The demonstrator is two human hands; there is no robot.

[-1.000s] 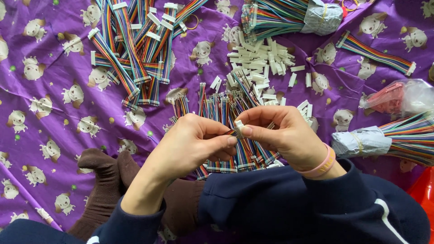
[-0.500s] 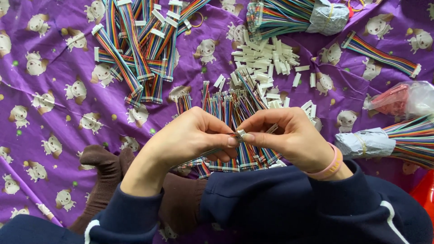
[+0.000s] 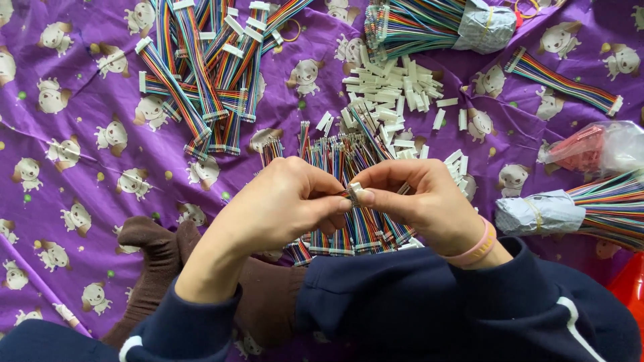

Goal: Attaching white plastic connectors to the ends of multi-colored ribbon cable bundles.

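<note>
Both hands, the left hand [image 3: 282, 208] and right hand [image 3: 422, 201], pinch one small white connector [image 3: 354, 194] between their fingertips, above a heap of rainbow ribbon wires [image 3: 349, 228]; its wires seem hidden. Two wrapped wire bundles [image 3: 429, 23] lie farther off.

Over the last second the view has dropped a little, so the piles on the purple cloth [image 3: 80, 201] now sit slightly lower in the picture and more of the far heap of finished cables [image 3: 201, 74] shows. The left hand [image 3: 282, 204] and right hand [image 3: 422, 201] have drawn closer: thumbs and forefingers now meet tip to tip around the small white connector [image 3: 354, 193], which before lay a touch higher between them. The right hand has flattened somewhat, its fingers [image 3: 376, 175] stretched further toward the left. The ribbon end that stuck out beyond the right knuckles is now mostly covered.
</note>
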